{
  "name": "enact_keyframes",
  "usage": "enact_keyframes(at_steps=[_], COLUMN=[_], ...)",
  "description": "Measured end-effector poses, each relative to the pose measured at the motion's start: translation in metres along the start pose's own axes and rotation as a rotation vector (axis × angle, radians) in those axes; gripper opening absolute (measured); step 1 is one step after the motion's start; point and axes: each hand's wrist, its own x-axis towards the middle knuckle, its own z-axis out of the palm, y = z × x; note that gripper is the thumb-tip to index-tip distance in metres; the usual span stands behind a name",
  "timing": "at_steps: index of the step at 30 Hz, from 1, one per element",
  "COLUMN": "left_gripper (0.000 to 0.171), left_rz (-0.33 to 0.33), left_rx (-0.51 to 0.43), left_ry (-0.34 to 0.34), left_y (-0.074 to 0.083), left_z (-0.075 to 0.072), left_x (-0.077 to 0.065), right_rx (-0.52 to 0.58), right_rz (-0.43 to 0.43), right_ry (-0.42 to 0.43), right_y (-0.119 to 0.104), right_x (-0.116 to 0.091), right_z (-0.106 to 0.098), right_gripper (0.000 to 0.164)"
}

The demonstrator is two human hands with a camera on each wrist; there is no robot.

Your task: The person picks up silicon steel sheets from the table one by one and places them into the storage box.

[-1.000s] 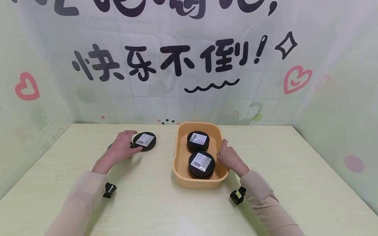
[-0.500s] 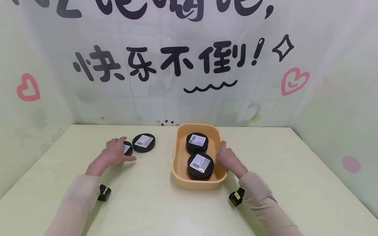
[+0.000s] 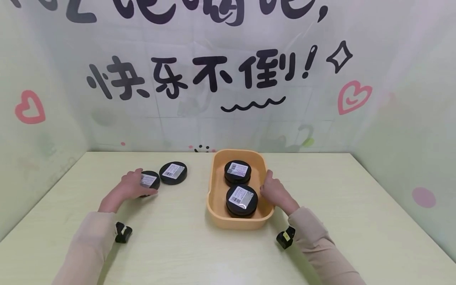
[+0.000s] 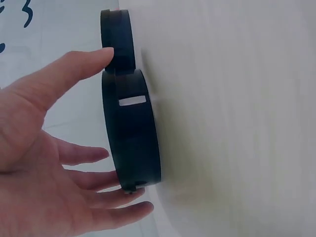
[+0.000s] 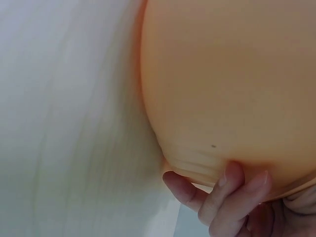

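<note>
My left hand [image 3: 129, 187] is spread around a flat round black case [image 3: 151, 180] with a white label, lying on the table at the left. In the left wrist view, the thumb [image 4: 81, 66] lies over one side while the fingers reach past the case's far edge [image 4: 133, 143]; they are nearly straight. A second black case [image 3: 173, 173] lies just right of it. My right hand [image 3: 276, 192] grips the right rim of a light-orange tray [image 3: 242, 224], its curled fingers [image 5: 232, 197] against the outer wall. Inside stand two stacks of labelled black cases, a far stack [image 3: 238, 170] and a near stack [image 3: 242, 200].
The pale wood table [image 3: 171, 245] runs back to a white printed backdrop [image 3: 199, 126] with black lettering. Backdrop sheets also flank it left and right. A small black camera sits on each wrist, below the cuffs.
My left hand has moved left and back, away from the right-hand case, to sit around the left one, uncovering more of it. My right hand stays on the tray rim.
</note>
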Motion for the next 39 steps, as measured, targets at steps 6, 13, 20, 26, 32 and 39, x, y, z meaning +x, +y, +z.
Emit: enact_keyframes(at_steps=[6,13,20,26,32,39], left_gripper=[0.076,0.078,0.075,0.081,0.081,0.079], left_rz=[0.008,0.002,0.005,-0.010,0.004,-0.013], left_rx=[-0.005,0.054,0.127,0.123,0.128,0.121], left_ry=[-0.034,-0.081,-0.127,-0.130,-0.104,-0.106], left_y=[-0.004,-0.002,0.001,0.004,0.005,0.006], left_z=[-0.004,-0.007,-0.009,-0.009,-0.007,-0.009], left_x=[0.002,0.006,0.010,0.012,0.016,0.016], right_rx=[0.007,-0.008,-0.005,-0.006,-0.007,-0.010], right_rz=[0.014,-0.018,-0.015,-0.002,-0.001,-0.010], right_ry=[-0.006,0.009,0.004,-0.005,0.003,0.000], right_y=[0.000,0.001,0.000,0.001,0.001,0.001], right_x=[0.000,0.000,-0.001,0.000,0.001,0.001], right_z=[0.000,0.001,0.000,0.000,0.001,0.002], right_gripper=[0.051,0.048,0.048,0.049,0.049,0.048])
